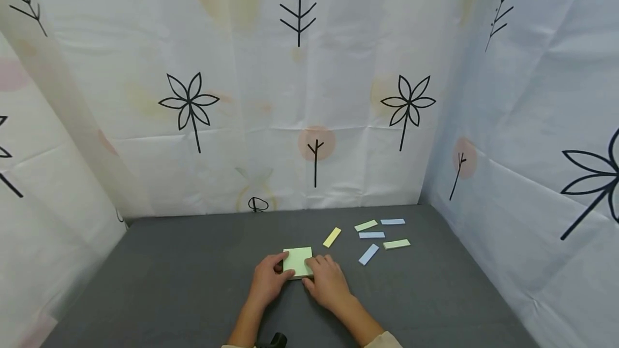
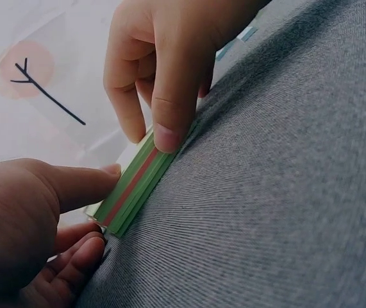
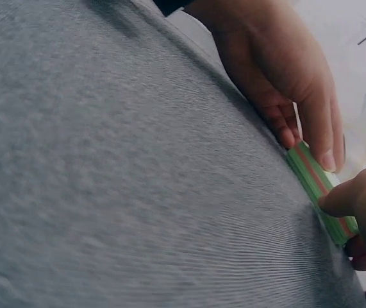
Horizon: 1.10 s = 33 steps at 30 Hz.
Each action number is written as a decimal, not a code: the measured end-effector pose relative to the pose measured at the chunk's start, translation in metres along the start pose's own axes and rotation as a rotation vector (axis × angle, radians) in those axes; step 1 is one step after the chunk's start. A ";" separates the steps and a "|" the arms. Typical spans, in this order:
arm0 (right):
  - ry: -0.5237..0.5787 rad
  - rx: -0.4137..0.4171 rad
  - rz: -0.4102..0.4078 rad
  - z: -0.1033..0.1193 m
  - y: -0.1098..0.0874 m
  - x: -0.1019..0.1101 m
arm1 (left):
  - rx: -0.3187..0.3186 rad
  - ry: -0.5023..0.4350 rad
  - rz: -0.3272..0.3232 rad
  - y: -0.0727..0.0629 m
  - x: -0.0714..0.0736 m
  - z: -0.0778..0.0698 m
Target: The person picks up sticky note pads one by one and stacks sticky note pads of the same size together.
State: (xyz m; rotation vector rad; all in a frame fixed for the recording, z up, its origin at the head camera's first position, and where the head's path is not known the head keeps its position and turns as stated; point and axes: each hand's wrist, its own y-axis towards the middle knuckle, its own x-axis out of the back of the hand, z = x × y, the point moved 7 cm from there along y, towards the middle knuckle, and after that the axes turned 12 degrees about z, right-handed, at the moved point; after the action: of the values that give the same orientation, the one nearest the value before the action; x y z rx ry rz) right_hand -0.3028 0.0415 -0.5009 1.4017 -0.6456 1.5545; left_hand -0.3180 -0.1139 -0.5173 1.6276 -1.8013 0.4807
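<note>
A square pad of pale green sticky notes (image 1: 297,262) lies on the grey table between both hands. Along its side a reddish band runs between green layers, seen in the left wrist view on the pad's edge (image 2: 131,186). My left hand (image 1: 267,278) grips the pad's left side, its thumb on the near left corner and other fingers curled beside the edge. From the right, my right hand (image 1: 330,283) holds the pad with the thumb at the near edge and fingers over the right side. The pad's underside is hidden.
Beyond the right hand lie a yellow strip (image 1: 331,237), green strips (image 1: 396,244) and blue strips (image 1: 369,254) of paper. Patterned white curtains (image 1: 242,165) stand behind and on both sides of the grey table (image 1: 184,278). Something black (image 1: 278,340) shows by the left forearm.
</note>
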 end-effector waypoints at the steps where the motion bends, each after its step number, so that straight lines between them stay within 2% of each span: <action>1: 0.003 0.008 0.012 -0.001 0.001 0.000 | 0.002 0.007 -0.001 0.000 0.000 0.000; 5: 0.033 0.054 0.065 -0.006 0.005 0.002 | 0.015 0.015 0.003 -0.001 -0.001 -0.001; 9: 0.085 0.100 0.092 -0.012 0.008 0.007 | -0.004 0.019 0.007 -0.002 -0.001 -0.003; 14: 0.131 0.118 0.037 -0.019 0.011 0.022 | -0.032 0.018 -0.001 -0.001 -0.002 -0.005; 18: 0.162 0.090 -0.047 -0.030 0.014 0.035 | -0.037 0.021 0.000 0.000 -0.003 -0.006; 22: 0.205 0.032 -0.094 -0.045 0.021 0.039 | -0.028 0.015 0.001 0.000 -0.004 -0.004; 25: 0.238 -0.003 -0.108 -0.053 0.027 0.038 | -0.029 0.000 -0.005 0.000 -0.002 -0.003; 30: 0.228 -0.033 -0.130 -0.065 0.035 0.030 | -0.016 0.004 -0.005 -0.001 -0.001 -0.001; 33: 0.225 -0.061 -0.113 -0.074 0.039 0.025 | -0.017 0.010 -0.004 -0.001 -0.001 -0.001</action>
State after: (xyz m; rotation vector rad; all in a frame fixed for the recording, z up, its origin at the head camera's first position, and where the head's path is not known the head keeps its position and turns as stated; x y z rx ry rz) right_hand -0.3710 0.0943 -0.4859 1.1773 -0.4656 1.5611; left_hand -0.3167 -0.1124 -0.5178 1.6142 -1.7898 0.4702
